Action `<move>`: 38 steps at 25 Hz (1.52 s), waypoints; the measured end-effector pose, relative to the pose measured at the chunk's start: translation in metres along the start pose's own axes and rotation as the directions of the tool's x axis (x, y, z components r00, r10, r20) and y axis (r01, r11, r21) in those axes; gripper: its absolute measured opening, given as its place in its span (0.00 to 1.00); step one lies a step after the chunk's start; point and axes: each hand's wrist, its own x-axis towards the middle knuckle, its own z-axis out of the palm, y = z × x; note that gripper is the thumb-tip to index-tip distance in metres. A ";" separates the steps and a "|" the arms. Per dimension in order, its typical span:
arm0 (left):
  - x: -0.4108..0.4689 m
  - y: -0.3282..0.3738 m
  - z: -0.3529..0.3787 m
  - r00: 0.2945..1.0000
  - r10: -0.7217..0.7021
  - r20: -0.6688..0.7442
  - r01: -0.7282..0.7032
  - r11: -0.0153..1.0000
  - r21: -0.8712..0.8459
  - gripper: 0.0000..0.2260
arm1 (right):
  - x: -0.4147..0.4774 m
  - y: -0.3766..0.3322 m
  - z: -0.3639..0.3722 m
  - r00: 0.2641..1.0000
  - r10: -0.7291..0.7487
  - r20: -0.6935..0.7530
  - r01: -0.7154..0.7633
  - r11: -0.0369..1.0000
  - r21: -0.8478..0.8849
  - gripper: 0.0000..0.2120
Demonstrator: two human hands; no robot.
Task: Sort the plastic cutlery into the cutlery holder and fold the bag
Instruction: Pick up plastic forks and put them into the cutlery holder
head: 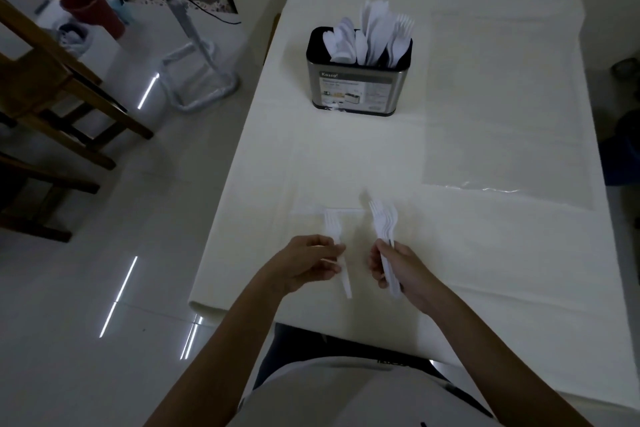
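A steel cutlery holder (360,87) stands on the white table (485,270), filled with white plastic spoons, knives and forks (372,36). My left hand (308,262) pinches a single white fork (334,224), tines pointing away from me. A stacked bunch of white forks (383,218) sits in the grip of my right hand (398,270). Both hands hover over the table's near edge, about a hand's width apart. A clear plastic bag (502,97) lies flat on the table to the right of the holder.
A thin white strip (341,209) lies on the table just beyond my hands. Left of the table there is glossy floor with a wooden chair (52,97), a white metal stand (194,80) and a red bin (91,9).
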 end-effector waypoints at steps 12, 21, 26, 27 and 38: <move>0.012 0.019 0.045 0.883 0.470 0.010 -0.429 0.797 0.425 0.09 | -0.027 0.016 0.001 0.982 -0.099 0.159 0.042 0.944 0.327 0.11; 0.012 0.051 0.044 0.836 0.506 0.212 -0.548 0.793 0.266 0.19 | -0.037 0.011 0.003 0.969 -0.195 0.153 0.132 0.927 0.350 0.17; 0.014 0.067 0.041 0.797 0.538 0.273 -0.602 0.738 0.305 0.18 | -0.041 -0.002 0.008 0.945 -0.278 0.174 0.207 0.917 0.340 0.18; 0.015 0.069 0.040 0.793 0.537 0.287 -0.608 0.721 0.331 0.18 | -0.041 -0.005 0.009 0.949 -0.273 0.161 0.213 0.925 0.314 0.18; 0.011 0.107 0.018 0.764 0.517 0.386 -0.645 0.630 0.433 0.04 | -0.027 -0.033 0.036 0.982 -0.188 0.009 0.175 0.933 0.315 0.20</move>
